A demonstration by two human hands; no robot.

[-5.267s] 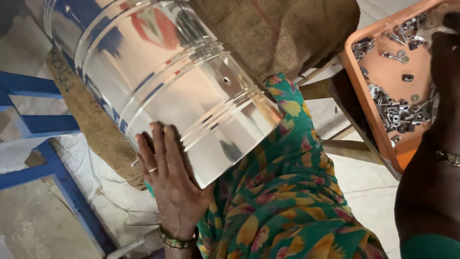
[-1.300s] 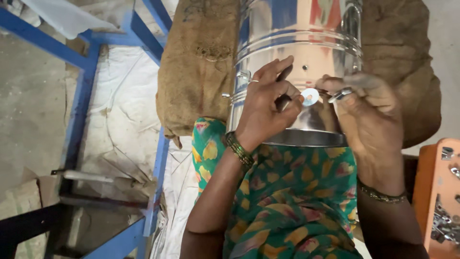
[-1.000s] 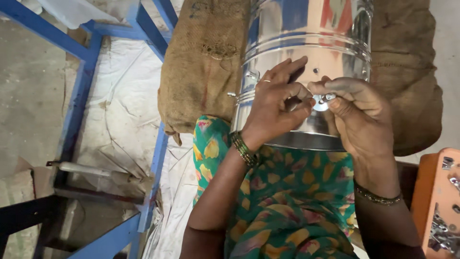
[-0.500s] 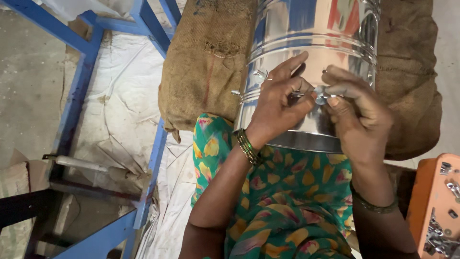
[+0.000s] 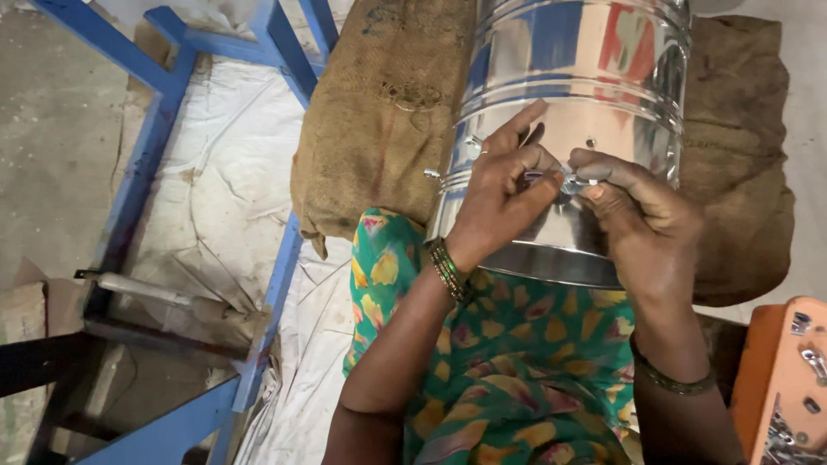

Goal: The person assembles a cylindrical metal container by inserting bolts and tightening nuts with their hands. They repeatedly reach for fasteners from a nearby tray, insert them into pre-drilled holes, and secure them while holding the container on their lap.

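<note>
A shiny steel drum [image 5: 586, 77] lies on its side over burlap sacking [image 5: 379, 120], its rim resting against my lap in green patterned cloth [image 5: 517, 370]. My left hand [image 5: 504, 194] and my right hand [image 5: 642, 215] meet on the drum's wall. Both pinch a small metal fitting [image 5: 567, 181] between their fingertips and press it against the drum. A small hole [image 5: 590, 143] shows in the wall just above the fitting. Bangles circle both wrists.
A blue metal frame [image 5: 155, 129] stands at the left over white plastic sheeting [image 5: 233, 189]. An orange tray [image 5: 788, 387] with several small metal parts sits at the lower right. A hammer-like tool [image 5: 164, 293] lies on the sheeting at the left.
Earlier the drum lay tilted with only my left hand flat on it. Now both hands hold a small fitting against the drum's wall; over the last second they barely shifted.
</note>
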